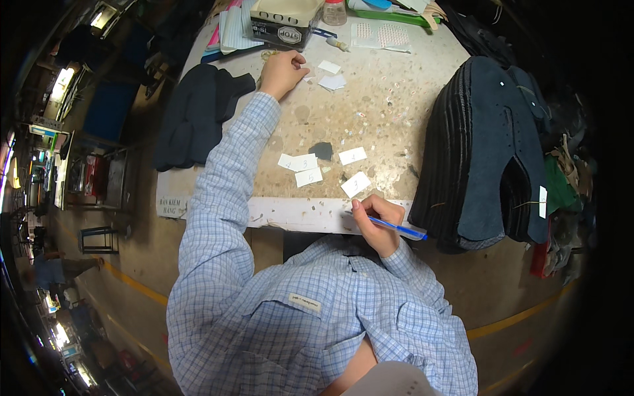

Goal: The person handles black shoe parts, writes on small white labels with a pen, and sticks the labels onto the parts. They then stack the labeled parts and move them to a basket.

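Blue pen [413,233] in the right hand [381,223], white slips [355,185] partly marked.
At the near edge of the surface [287,129], the right hand pinches the pen between thumb and fingers, just beside the nearest slip. That slip and the four near it bear handwritten marks, so this group looks done. Farther off, stacked dark pieces [485,145] stand at right and a dark pile [198,119] lies at left. The far slips [332,82] look bare, so probably remain unmarked. Beside them is the left hand [282,74], fingers curled toward the thumb; whether it pinches a slip I cannot tell.
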Action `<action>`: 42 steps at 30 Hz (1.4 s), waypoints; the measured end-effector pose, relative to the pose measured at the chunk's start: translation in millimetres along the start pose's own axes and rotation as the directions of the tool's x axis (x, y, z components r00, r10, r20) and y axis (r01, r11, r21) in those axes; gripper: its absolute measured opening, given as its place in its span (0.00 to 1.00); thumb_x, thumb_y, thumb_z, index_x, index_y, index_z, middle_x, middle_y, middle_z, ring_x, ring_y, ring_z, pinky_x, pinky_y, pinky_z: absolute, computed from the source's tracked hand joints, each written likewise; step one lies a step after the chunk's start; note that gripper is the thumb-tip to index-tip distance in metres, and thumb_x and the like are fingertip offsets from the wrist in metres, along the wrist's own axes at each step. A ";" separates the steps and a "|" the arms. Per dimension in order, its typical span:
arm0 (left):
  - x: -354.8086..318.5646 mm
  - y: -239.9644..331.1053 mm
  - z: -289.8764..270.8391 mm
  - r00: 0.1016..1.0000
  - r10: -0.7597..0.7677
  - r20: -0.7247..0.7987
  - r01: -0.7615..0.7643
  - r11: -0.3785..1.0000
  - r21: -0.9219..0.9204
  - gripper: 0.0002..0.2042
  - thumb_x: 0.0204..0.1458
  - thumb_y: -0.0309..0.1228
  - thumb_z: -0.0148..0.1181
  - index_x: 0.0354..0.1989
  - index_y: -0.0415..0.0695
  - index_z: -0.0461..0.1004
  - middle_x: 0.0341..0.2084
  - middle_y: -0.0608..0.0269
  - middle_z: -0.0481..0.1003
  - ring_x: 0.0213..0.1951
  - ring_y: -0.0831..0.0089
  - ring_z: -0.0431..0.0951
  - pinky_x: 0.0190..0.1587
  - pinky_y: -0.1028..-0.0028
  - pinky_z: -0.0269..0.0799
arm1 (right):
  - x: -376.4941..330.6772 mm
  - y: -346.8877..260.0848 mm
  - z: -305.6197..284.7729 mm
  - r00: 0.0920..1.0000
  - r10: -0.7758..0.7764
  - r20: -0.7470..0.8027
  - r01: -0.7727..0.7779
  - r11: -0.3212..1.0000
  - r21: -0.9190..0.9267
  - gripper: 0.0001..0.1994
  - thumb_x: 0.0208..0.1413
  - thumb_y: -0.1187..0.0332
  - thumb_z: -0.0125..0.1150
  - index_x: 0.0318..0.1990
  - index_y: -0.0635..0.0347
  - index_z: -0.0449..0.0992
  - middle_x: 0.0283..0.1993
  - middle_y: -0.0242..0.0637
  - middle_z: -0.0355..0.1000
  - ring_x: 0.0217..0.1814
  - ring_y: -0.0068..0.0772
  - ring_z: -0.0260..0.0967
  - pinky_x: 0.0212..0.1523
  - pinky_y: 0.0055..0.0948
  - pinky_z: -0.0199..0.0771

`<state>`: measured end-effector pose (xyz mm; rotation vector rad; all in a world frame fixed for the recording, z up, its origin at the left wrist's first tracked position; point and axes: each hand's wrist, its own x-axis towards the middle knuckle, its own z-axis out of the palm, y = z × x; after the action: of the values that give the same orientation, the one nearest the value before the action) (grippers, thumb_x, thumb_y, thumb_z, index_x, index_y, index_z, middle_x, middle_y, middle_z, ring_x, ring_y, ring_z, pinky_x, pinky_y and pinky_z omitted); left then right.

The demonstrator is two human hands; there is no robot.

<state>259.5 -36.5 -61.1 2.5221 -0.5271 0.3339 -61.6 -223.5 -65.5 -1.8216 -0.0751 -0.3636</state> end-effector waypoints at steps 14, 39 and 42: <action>-215.7 114.8 -72.5 0.876 0.478 0.067 -0.454 0.864 -0.220 0.09 0.43 0.20 0.62 0.35 0.42 0.80 0.34 0.62 0.80 0.38 0.69 0.80 0.47 0.71 0.74 | 18.0 -13.2 -18.9 0.974 0.223 -0.030 -0.220 0.971 0.094 0.07 0.52 0.72 0.67 0.27 0.66 0.75 0.21 0.29 0.74 0.23 0.13 0.70 0.24 0.14 0.67; -274.7 112.8 -46.0 0.882 0.471 0.017 -0.466 0.877 -0.120 0.08 0.40 0.26 0.62 0.32 0.45 0.79 0.34 0.71 0.78 0.42 0.70 0.76 0.47 0.65 0.71 | 18.1 0.7 11.8 0.980 0.036 0.197 -0.004 0.987 -0.161 0.14 0.50 0.66 0.67 0.17 0.62 0.73 0.11 0.34 0.66 0.11 0.22 0.59 0.14 0.23 0.58; -275.3 113.3 -44.6 0.893 0.451 0.010 -0.445 0.885 -0.136 0.10 0.39 0.24 0.63 0.33 0.47 0.81 0.32 0.72 0.78 0.42 0.70 0.76 0.47 0.67 0.69 | 16.4 1.2 11.4 0.984 0.035 0.174 -0.004 0.984 -0.176 0.15 0.51 0.65 0.66 0.17 0.62 0.73 0.11 0.34 0.65 0.11 0.21 0.59 0.14 0.23 0.58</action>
<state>-40.9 -17.9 -65.5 2.2625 -1.1189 0.4010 -43.5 -215.2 -64.7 -2.0249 -0.1524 -0.1987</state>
